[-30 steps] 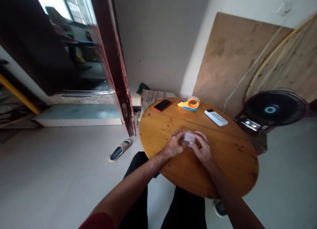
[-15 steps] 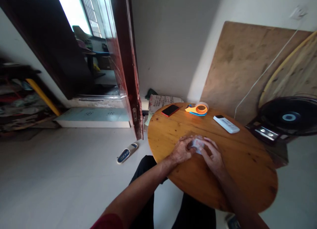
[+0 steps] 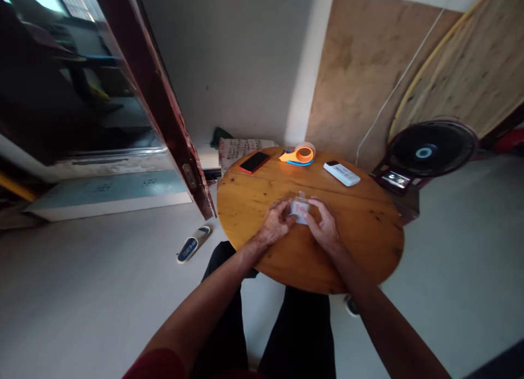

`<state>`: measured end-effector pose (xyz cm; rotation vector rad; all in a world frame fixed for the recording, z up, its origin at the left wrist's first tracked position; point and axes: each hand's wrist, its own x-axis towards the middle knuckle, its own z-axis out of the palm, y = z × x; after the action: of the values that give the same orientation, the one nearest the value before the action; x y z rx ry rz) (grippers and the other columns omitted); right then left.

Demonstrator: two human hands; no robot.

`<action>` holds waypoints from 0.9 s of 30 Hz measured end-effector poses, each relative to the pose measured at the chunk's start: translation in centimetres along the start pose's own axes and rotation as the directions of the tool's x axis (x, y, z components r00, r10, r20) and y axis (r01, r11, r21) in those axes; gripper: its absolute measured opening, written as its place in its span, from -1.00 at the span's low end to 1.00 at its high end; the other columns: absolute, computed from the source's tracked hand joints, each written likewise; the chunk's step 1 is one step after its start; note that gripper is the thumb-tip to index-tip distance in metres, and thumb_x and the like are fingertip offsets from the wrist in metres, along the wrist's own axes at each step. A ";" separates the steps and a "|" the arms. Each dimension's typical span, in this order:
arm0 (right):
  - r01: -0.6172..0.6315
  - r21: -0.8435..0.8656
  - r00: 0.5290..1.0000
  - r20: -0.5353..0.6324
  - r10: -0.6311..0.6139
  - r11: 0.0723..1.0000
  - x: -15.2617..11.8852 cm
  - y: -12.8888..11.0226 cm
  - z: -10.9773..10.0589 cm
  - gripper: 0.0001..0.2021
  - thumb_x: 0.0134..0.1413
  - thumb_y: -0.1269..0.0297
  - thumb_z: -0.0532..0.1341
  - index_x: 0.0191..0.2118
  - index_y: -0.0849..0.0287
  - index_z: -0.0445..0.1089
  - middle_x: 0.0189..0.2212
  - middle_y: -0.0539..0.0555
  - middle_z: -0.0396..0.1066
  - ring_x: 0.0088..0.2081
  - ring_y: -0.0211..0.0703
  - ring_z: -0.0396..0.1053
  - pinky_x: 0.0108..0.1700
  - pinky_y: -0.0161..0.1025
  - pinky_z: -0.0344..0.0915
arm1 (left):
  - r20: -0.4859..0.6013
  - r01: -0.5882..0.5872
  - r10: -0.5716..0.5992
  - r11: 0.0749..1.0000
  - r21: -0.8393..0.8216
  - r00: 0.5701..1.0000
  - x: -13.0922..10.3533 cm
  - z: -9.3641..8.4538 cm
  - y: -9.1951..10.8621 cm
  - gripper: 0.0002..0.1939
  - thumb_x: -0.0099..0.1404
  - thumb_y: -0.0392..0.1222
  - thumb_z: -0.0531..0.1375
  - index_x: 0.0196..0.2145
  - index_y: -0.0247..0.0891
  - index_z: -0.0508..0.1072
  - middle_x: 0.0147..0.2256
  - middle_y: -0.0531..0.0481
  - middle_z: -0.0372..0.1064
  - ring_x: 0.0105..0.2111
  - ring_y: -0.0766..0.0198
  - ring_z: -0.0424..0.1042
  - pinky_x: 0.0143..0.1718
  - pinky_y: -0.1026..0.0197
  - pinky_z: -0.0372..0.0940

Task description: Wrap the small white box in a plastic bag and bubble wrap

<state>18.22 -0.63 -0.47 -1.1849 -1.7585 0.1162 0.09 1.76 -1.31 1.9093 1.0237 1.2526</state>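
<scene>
A small clear plastic pack (image 3: 301,207) with white and red print stands out over the near middle of the round wooden table (image 3: 356,231). My left hand (image 3: 275,221) grips its left side with curled fingers and thumb. On the opposite side my right hand (image 3: 326,224) holds it between thumb and fingers. A transparent piece sticks up at the pack's far end. What is inside the pack is too small to make out.
Along the table's far side lie a red-edged phone (image 3: 254,162), an orange tape dispenser (image 3: 301,154) and a white handheld device (image 3: 341,173). A black fan-like disc (image 3: 432,148) stands right of the table. A slipper (image 3: 194,244) lies on the floor at left.
My view has tilted down and turned right, so the table sits higher and farther left in the picture. Both hands stay on the pack, with the right fingers spread slightly less over its top.
</scene>
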 end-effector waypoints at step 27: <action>-0.688 0.121 0.698 0.380 0.607 0.716 6.0 0.9 -1.4 -0.63 -0.09 -0.07 0.26 -0.29 0.13 0.46 -0.31 0.07 0.51 -0.32 -0.12 0.41 -0.44 -0.30 0.24 | 0.042 0.014 -0.015 1.000 0.024 0.999 -0.1 0.0 0.1 -0.52 0.17 -0.27 0.22 0.07 -0.26 0.35 -0.01 -0.15 0.35 0.02 0.11 0.34 0.12 0.02 0.25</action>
<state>19.52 3.82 3.73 -1.6155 -1.4282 0.9881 0.11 1.59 -1.23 1.9351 1.0328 1.1918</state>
